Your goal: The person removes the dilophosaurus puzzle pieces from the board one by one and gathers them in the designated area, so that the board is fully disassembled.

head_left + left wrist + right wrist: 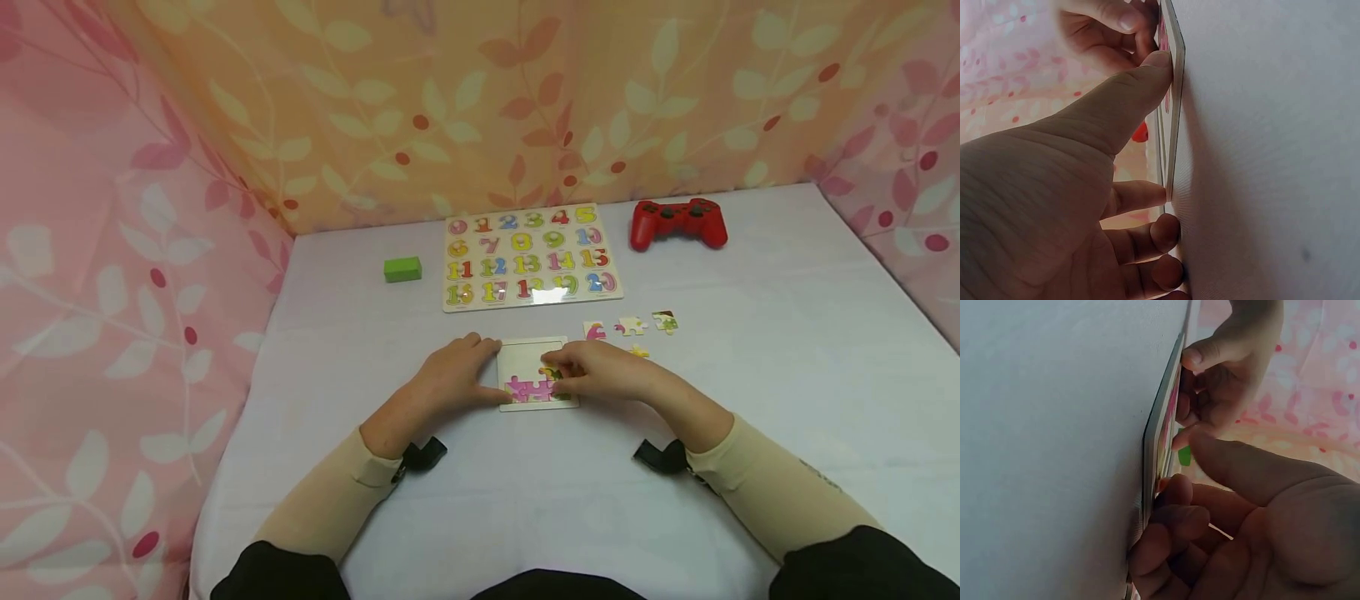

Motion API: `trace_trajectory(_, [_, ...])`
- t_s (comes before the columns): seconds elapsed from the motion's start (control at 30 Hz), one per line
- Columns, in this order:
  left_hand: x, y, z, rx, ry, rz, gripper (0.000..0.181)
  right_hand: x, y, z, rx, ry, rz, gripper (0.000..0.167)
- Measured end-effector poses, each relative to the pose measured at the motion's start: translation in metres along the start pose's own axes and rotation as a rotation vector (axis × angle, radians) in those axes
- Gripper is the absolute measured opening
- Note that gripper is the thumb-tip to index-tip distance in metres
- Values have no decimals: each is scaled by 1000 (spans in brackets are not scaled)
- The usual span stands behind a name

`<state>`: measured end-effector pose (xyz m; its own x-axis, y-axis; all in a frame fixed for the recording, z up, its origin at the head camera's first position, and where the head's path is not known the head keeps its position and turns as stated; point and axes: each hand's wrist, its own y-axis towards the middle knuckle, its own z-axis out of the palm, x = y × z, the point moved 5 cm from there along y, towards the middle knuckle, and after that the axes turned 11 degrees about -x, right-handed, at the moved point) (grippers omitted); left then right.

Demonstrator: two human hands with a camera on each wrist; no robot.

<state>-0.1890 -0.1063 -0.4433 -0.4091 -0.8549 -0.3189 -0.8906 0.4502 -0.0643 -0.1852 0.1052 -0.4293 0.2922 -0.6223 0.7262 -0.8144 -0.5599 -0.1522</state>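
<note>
A small square jigsaw tray lies between the two hands. Pink joined pieces fill part of its near side. My left hand holds the tray's left side, thumb at the near corner and index finger by the far one; its other fingers rest near the table. Over the tray's right side, my right hand pinches a yellow and dark jigsaw piece between thumb and fingers, beside the pink ones. The fingers partly cover this piece. In the right wrist view, the tray's edge shows beside the curled fingers.
Several loose jigsaw pieces lie beyond the right hand. Farther back is a number puzzle board. A green block sits to its left, and a red game controller to its right. Patterned curtains enclose the white table.
</note>
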Motion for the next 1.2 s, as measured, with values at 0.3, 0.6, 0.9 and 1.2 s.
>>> trace_trajectory(0.3, [-1, 0, 0, 2, 3, -12, 91, -5, 3, 3, -53, -44, -20, 41])
trace_trajectory(0.6, [0, 0, 1, -1, -4, -18, 91, -9, 3, 4, -77, -13, 19, 40])
trace_trajectory(0.9, [1, 0, 2, 2, -9, -18, 92, -9, 2, 3, -105, 29, 44, 38])
trace_trajectory(1.2, [0, 0, 1, 1, -5, -20, 93, -11, 3, 1, -167, 42, 29, 34])
